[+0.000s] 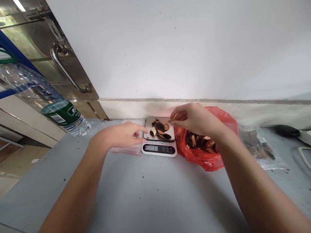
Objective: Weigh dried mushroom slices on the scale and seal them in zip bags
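Note:
A small white kitchen scale (159,152) lies on the grey table, its display showing digits that look like 9.7. Several curled, dried slices (160,126), dark brown with pale parts, rest on its metal plate. My left hand (121,135) is at the plate's left edge, thumb and fingers apart and nothing between them. Over the plate's right side, my right hand (194,120) pinches what looks like a small brown dried slice (171,120). Below that hand sits an opened red plastic bag (209,163) with more dried slices (200,144) inside, partly hidden by my wrist.
Clear zip bags (126,150) lie beside the scale's left side. A filled clear bag (257,145) and a black object (286,130) are at the right. A large water bottle (60,111) stands at the left edge. The white wall (170,58) rises behind.

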`<action>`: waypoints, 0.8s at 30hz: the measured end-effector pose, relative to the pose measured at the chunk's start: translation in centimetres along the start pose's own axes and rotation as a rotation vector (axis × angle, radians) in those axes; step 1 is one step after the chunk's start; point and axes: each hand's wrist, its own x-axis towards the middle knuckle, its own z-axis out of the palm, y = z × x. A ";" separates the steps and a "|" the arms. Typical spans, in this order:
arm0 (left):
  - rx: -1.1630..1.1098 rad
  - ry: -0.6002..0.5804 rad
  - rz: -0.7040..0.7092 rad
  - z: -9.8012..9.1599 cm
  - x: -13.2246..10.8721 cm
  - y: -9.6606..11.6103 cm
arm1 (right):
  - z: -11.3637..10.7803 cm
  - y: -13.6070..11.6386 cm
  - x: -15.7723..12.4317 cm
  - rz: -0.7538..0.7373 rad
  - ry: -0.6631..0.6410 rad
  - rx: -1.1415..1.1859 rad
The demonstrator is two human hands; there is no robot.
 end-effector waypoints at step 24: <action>0.075 -0.102 -0.195 -1.1 0.6 -2.7 | -2.2 0.2 -1.2 -0.064 -0.018 -0.152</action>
